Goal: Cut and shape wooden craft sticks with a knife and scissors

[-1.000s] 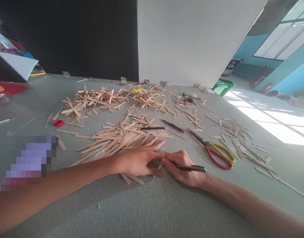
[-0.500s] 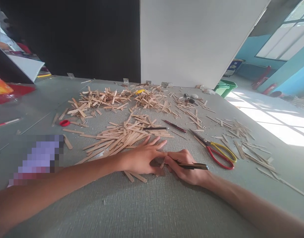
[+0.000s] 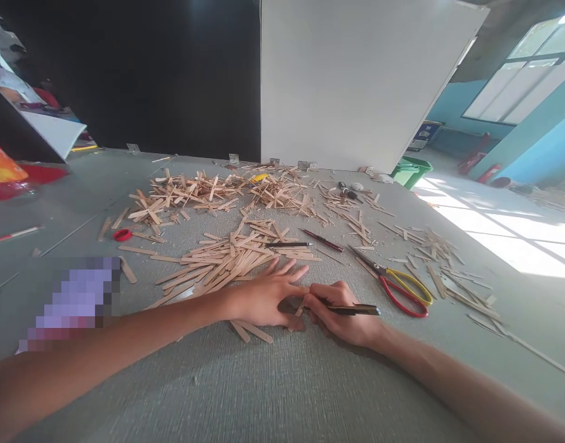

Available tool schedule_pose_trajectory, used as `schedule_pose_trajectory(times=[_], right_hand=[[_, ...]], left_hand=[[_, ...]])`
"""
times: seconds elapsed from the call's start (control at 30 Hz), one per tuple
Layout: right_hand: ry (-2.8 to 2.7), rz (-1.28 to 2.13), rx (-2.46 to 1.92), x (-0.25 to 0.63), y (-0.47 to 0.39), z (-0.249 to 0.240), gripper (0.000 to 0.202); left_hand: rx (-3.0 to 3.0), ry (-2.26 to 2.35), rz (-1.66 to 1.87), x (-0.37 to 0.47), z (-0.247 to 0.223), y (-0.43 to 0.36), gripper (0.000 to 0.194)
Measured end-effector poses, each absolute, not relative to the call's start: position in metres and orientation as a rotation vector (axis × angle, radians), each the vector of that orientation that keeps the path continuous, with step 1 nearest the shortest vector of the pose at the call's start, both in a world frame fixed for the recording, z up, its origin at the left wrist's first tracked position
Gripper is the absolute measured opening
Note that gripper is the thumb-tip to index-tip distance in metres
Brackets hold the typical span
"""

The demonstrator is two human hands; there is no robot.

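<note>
My right hand [image 3: 340,311] is closed round a dark pen [image 3: 356,310], its rear end pointing right and its tip hidden behind the fingers. Beside it my left hand [image 3: 270,298] lies low over the table with fingers spread. A short piece of a wooden craft stick [image 3: 300,307] shows between my left thumb and index finger, close to the right fingertips; whether it is pinched or only pressed down is hard to see. Two loose craft sticks [image 3: 257,331] poke out under my left palm. Just beyond the left fingers lies a pile of craft sticks [image 3: 227,258].
Scissors [image 3: 404,289] with red and yellow handles lie right of my hands. Two more pens, a black one [image 3: 289,244] and a dark red one [image 3: 323,240], rest beyond them. A red ring [image 3: 122,235] is at left. Further stick heaps [image 3: 282,194] lie before the upright panels [image 3: 347,86].
The view has shifted slightly. My hands keep nearly the same places, the right one still on the pen and the left one still spread beside it.
</note>
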State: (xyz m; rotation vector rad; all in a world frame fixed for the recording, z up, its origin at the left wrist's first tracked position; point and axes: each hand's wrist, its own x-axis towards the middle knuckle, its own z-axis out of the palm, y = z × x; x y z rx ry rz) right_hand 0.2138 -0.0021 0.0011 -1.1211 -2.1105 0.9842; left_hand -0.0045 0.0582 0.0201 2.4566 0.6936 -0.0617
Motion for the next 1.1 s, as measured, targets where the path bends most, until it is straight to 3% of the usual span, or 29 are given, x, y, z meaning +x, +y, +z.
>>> schedule_pose_trajectory(times=[0.3,0.5,1.1], right_hand=[[-2.139,0.908,-1.107,0.2129,-0.0005,-0.0006,0.038],[-2.174,0.896,-1.069,0.2120,-0.0014,0.0018,0.042],[-2.075,1.094,-1.085,0.2164,-0.0014,0.0019,0.046]], left_hand=[[2.449,0.679,-0.039,-0.0052,0.0196,0.0580,0.061],[2.434,0.668,-0.030,-0.0059,0.0178,0.0586,0.046],[2.473,0.698,-0.039,-0.0035,0.0221,0.0557,0.040]])
